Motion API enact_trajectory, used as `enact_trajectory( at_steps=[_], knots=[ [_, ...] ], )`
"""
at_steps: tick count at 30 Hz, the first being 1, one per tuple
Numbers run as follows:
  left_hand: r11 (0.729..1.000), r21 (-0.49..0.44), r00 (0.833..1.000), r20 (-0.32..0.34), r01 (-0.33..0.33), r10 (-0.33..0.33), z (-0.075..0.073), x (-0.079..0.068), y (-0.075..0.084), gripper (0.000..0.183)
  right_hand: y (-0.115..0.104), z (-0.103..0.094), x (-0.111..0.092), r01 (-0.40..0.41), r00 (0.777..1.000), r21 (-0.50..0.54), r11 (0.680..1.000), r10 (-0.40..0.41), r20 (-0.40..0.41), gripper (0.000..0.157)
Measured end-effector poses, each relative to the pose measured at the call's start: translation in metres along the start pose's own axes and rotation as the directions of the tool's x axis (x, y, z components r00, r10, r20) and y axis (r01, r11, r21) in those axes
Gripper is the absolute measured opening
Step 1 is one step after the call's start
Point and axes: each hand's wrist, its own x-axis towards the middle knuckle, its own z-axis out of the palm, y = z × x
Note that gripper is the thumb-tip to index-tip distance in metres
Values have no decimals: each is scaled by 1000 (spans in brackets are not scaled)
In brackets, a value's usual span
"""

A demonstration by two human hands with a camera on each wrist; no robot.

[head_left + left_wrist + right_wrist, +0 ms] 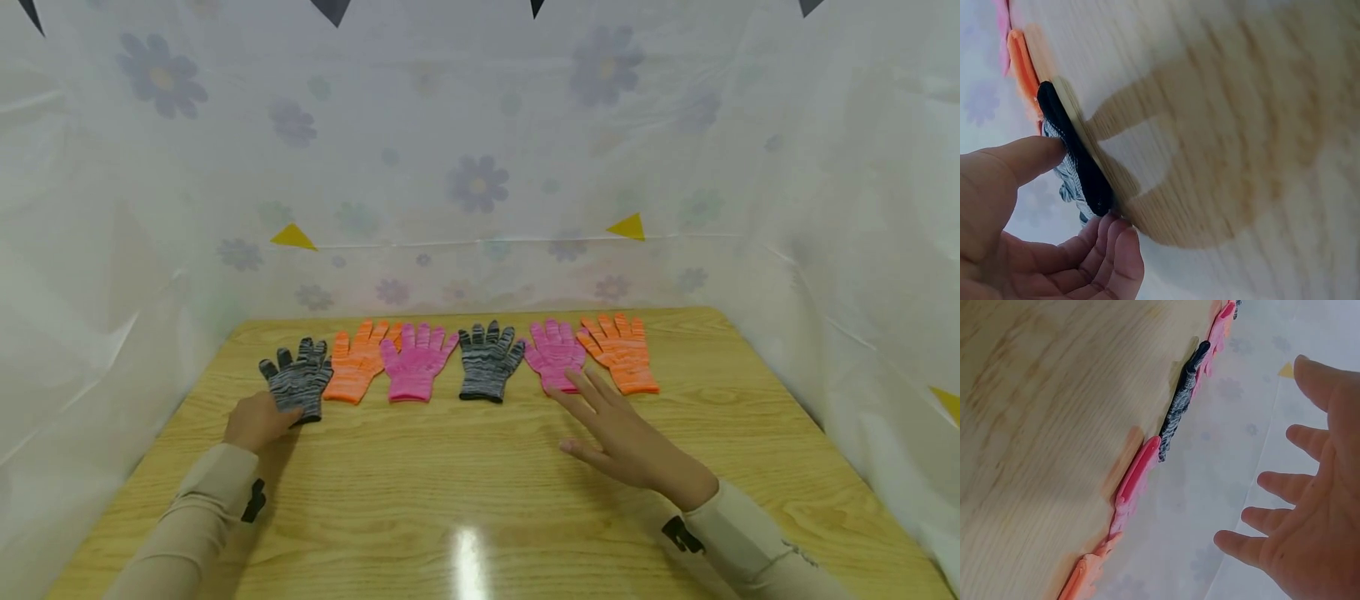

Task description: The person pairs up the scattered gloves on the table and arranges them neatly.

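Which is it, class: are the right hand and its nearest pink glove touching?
Apart. The right wrist view shows pale backdrop between the right hand and pink glove.

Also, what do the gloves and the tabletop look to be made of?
Gloves: probably knitted yarn with a matte finish, judging by the streaky, mottled colour and soft edges. Tabletop: wood or wood-look laminate, somewhat glossy; it shows grain and a bright reflection.

Grey-black knit glove (303,377), fingers spread, slightly aslant; leftmost of six
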Motion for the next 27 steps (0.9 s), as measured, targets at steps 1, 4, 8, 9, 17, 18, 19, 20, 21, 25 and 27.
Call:
enact_trajectory(
  at_steps=[1,4,8,9,17,18,19,20,21,25,27],
  knots=[
    [1000,-1,1000,2,-2,2,0,0,-1,49,0,0,0,-4,1000,4,1000,4,6,70],
    [1000,-23,1000,5,0,0,0,1,-5,51,-1,2,0,-14,1000,14,1000,14,22,68],
    [998,-65,1000,4,15,-15,0,1,-8,52,-2,2,1,29,1000,18,999,-29,-1,65],
    [998,-65,1000,4,15,-15,0,2,-8,52,-2,3,2,46,999,14,999,-46,-14,64],
    [997,-77,1000,-30,6,-8,2,5,-11,50,-2,4,6,142,987,-20,990,-143,-74,64],
    [997,-80,999,-38,7,-10,2,5,-12,50,-3,5,6,149,986,-22,989,-150,-76,64],
    [996,-90,999,-46,7,-11,1,5,-12,50,-3,5,6,152,985,-24,988,-154,-76,63],
    [995,-98,998,-56,9,-15,1,5,-13,50,-3,4,6,155,985,-22,988,-156,-75,63],
    [995,-103,997,-69,9,-16,1,4,-14,50,-3,4,6,156,985,-23,988,-157,-75,63],
    [993,-118,992,-125,5,-20,-2,3,-19,48,-4,4,6,150,986,-20,988,-151,-67,64],
    [992,-124,988,-151,9,-28,-4,3,-22,45,-4,4,6,150,986,-18,989,-151,-68,65]
  ],
)
